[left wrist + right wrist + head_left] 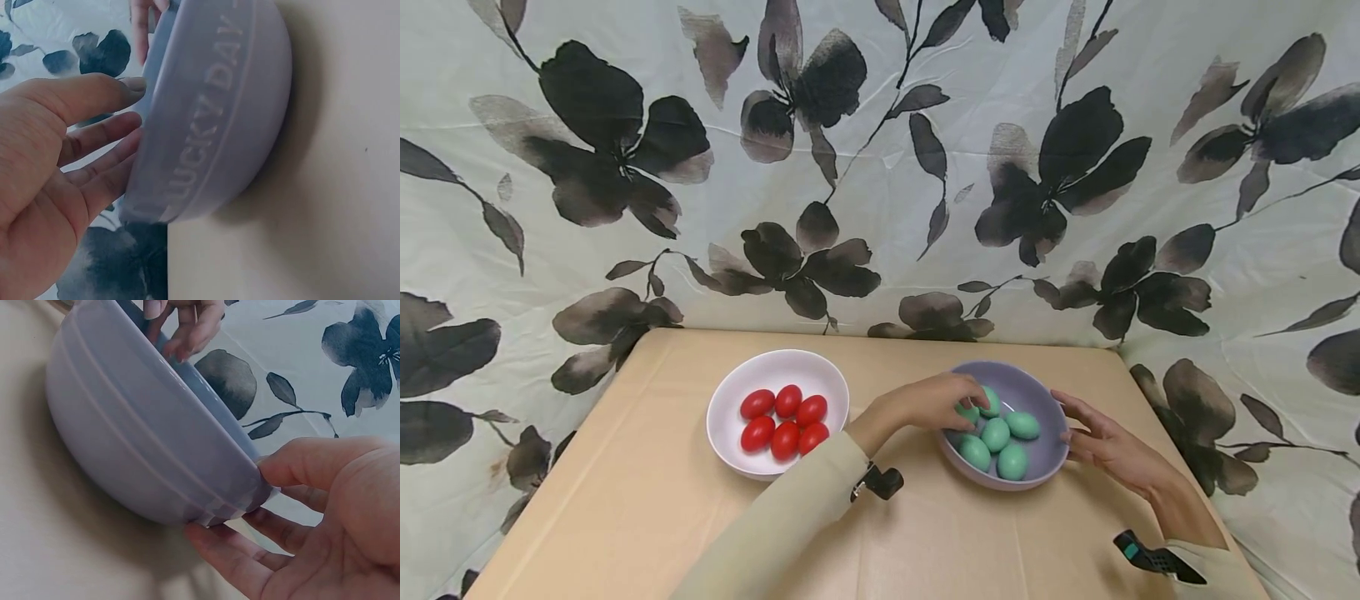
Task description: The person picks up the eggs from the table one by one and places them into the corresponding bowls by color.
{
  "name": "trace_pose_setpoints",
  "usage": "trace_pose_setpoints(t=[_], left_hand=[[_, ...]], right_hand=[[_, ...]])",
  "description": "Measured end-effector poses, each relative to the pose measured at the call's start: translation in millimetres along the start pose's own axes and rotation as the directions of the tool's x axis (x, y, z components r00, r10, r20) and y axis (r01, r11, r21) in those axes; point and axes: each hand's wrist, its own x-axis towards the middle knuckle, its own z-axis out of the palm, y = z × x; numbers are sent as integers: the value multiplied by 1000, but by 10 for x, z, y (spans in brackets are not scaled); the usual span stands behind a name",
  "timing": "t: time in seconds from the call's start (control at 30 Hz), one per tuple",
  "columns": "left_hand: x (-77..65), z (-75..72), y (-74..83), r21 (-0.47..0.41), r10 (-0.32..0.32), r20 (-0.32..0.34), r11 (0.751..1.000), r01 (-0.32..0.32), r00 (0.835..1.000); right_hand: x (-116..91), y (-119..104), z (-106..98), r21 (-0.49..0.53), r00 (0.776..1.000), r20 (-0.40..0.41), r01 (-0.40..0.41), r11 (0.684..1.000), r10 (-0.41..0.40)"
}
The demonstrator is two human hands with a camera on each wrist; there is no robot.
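Observation:
Several green eggs (996, 434) lie in a purple bowl (1047, 457). My left hand (942, 400) reaches over the bowl's left side, its fingers down among the eggs and thumb and fingertips around one egg (967, 414). In the left wrist view, the rim hides the left fingertips (103, 134), so their grip on that egg is unclear. My right hand (1108, 446) rests against the bowl's right side. The right wrist view has its extended fingers (234, 547) touching the outer wall, with the thumb at the rim.
A white bowl (724, 410) holding several red eggs (786, 440) stands left of the purple bowl; my left forearm passes across its lower right edge. Both bowls stand on a tan table (647, 500). Behind hangs a floral cloth (917, 208).

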Motion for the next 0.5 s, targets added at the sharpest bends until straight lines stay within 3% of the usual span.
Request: trace_pose_setpoints(t=[0.17,0.3,0.4,0.5], left_hand=[[-124,-90,-59,-28,-8,-53,1000,6,999],[-235,-174,-86,-61,-29,-89,998,23,996],[-336,-257,-95,-75,-47,-114,996,38,992],[-447,-347,-100,-90,-61,-137,995,49,989]], right_hand=[[33,-49,-23,-84,1000,-7,-11,996,10],[50,-132,-74,-186,999,-16,39,982,-43],[80,-253,-59,-291,992,-50,99,951,-119],[130,-435,47,-415,980,-106,110,903,-169]])
